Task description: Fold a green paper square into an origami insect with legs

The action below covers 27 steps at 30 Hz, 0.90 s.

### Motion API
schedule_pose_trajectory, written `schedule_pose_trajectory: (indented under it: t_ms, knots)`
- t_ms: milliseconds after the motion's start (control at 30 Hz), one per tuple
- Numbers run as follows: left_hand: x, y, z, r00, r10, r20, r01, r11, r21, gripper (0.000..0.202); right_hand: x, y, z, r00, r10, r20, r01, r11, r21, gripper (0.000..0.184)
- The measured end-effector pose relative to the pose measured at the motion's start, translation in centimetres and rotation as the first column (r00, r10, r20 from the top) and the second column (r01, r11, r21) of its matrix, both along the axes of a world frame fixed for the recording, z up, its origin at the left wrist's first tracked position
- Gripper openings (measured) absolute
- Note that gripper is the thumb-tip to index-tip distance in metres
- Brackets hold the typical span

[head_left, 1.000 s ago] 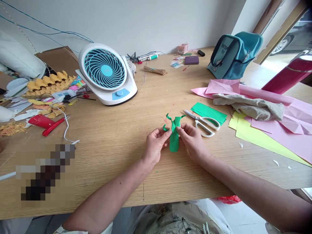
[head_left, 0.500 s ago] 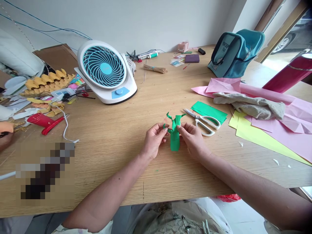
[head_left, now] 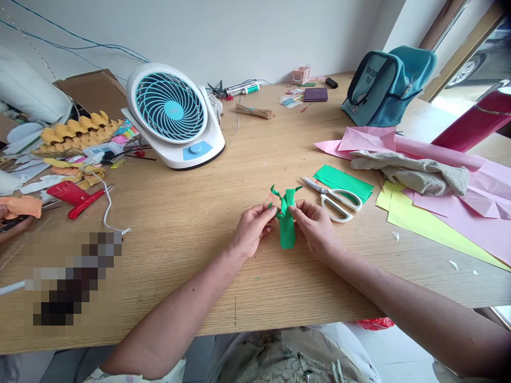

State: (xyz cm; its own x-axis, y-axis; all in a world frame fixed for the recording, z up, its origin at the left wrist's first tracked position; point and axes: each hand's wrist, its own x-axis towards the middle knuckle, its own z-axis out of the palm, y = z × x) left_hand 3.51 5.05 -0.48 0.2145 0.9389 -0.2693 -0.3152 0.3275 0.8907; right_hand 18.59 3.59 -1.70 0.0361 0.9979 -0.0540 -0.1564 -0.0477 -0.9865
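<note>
Between my two hands is a cut piece of green paper (head_left: 287, 234), with thin twisted strips curling out at its top and a flat strip hanging down. My left hand (head_left: 252, 227) pinches one of the side strips between thumb and forefinger. On the other side, my right hand (head_left: 316, 223) is closed on the paper's middle, thumb in front. Just right of that hand lie open scissors (head_left: 339, 205) with white handles. They partly overlap a stack of green paper sheets (head_left: 346, 182).
Pink paper (head_left: 451, 210), yellow paper (head_left: 431, 229) and a crumpled grey cloth (head_left: 419, 173) lie at right, before a teal bag (head_left: 375, 90). A fan (head_left: 173, 114) stands back left, near a red clip-like object (head_left: 75, 199). Another person's hand (head_left: 16, 226) holds orange material at far left.
My hands stay at the green paper, with only a slight shift of the left fingers on its side strip. At far left, the other person's hand and orange piece have moved further into view.
</note>
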Motion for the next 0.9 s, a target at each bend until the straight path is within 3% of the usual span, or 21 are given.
schedule_pose_trajectory:
  t_ms: [267,467,567,900]
  knots:
    - [-0.4,0.3,0.1,0.99,0.027,-0.138,-0.018,0.998,0.068,0.039,0.1,-0.1,0.0,1.0,-0.011,0.024,0.01,1.0,0.018,0.04]
    - [-1.0,0.9,-0.2,0.932,-0.033,-0.361,0.11,0.975,0.195,0.048,0.2,0.0,-0.1,0.994,-0.024,0.105,0.017,0.997,0.072,0.039]
    - [-1.1,0.9,-0.1,0.942,-0.037,-0.335,0.114,0.97,0.214,0.046,0.3,0.1,-0.4,0.993,-0.027,0.114,0.018,0.997,0.08,0.038]
    - [-1.3,0.6,0.7,0.971,-0.105,-0.213,0.122,0.99,0.069,0.04,0.3,0.1,0.0,0.992,-0.036,0.122,0.027,0.997,0.077,0.04]
